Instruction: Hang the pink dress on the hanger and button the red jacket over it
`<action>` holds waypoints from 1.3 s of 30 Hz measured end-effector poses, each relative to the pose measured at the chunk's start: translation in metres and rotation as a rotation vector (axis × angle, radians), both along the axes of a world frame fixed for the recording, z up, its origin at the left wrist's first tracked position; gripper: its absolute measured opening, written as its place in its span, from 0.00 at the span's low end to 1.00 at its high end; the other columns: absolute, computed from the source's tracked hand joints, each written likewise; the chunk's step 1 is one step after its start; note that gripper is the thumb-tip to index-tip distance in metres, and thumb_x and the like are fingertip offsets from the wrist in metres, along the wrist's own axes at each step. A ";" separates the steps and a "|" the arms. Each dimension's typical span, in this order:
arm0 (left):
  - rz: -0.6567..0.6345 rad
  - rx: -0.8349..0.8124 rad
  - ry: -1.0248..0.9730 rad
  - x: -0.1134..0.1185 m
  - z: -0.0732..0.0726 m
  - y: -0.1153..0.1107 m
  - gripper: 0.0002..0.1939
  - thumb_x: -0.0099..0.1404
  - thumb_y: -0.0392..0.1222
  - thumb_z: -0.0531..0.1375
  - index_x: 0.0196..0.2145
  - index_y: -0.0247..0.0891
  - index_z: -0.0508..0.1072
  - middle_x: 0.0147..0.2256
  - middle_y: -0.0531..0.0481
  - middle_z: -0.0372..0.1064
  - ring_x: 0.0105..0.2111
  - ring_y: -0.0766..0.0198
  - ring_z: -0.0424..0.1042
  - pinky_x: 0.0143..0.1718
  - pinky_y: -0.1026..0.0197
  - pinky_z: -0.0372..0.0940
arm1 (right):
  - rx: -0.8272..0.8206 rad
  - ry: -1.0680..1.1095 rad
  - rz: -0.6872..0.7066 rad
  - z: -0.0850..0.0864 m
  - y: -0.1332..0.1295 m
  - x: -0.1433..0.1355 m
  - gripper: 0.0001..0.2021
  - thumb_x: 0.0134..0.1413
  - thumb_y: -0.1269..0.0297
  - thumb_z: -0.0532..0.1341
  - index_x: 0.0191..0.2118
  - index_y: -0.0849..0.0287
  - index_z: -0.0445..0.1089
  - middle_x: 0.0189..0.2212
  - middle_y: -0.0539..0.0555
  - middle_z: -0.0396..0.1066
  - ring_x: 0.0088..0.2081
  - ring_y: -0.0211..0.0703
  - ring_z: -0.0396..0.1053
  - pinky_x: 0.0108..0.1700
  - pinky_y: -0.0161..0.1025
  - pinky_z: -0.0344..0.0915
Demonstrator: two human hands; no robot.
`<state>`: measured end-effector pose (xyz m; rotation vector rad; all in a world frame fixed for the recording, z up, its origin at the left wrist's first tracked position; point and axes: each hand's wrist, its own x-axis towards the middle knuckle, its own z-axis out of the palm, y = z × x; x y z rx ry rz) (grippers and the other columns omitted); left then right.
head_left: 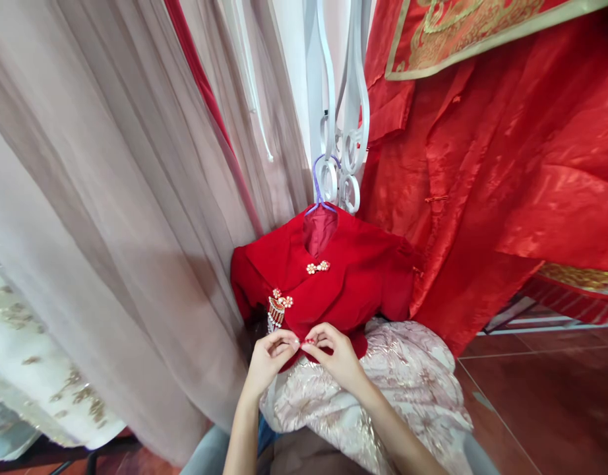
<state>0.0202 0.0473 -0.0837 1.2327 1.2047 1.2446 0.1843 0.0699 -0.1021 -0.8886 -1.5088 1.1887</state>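
Red velvet makes up the short jacket (343,284) that hangs on a purple hanger (320,191), and the hanger hooks into a white scrolled metal stand (351,142). The jacket is at the middle of the view, in front of the person. Both hands meet at the lower front edge of the jacket. The left hand (270,359) pinches the hem with thumb and forefinger closed on the fabric. The right hand (336,356), with red painted nails, does the same just beside it, so the fingertips of both hands almost touch. Whether a small fastener is between the fingers, I cannot tell.

On the jacket front there is a gold flower clasp (318,267) near the collar, and a larger gold flower ornament with a tassel (278,309) lower, at the left side. Under the jacket a pale pink brocade skirt (407,389) spreads out. At the left hang sheer beige curtains (111,218). At the right hangs a shiny red satin robe (512,171) with gold embroidery above it. A dark red tiled floor (556,396) shows at the lower right.
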 end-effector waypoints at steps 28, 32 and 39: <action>-0.045 0.004 0.103 0.007 -0.004 -0.001 0.12 0.52 0.44 0.66 0.32 0.32 0.78 0.32 0.43 0.77 0.30 0.62 0.74 0.36 0.62 0.70 | 0.070 0.016 0.005 -0.002 -0.001 0.003 0.05 0.48 0.70 0.60 0.34 0.58 0.67 0.32 0.51 0.71 0.34 0.39 0.72 0.42 0.40 0.73; -0.056 0.041 0.210 0.007 0.000 -0.001 0.11 0.54 0.44 0.64 0.30 0.32 0.78 0.30 0.44 0.76 0.28 0.63 0.73 0.32 0.64 0.69 | 0.103 -0.023 0.062 -0.002 0.001 0.008 0.07 0.47 0.71 0.60 0.36 0.58 0.68 0.32 0.50 0.71 0.34 0.38 0.72 0.42 0.40 0.74; -0.044 0.046 0.225 0.011 -0.001 -0.003 0.09 0.53 0.43 0.64 0.29 0.33 0.77 0.30 0.45 0.75 0.29 0.63 0.73 0.32 0.64 0.69 | 0.162 -0.106 0.128 0.009 0.003 0.020 0.09 0.50 0.70 0.59 0.39 0.58 0.71 0.35 0.51 0.73 0.36 0.39 0.73 0.42 0.39 0.74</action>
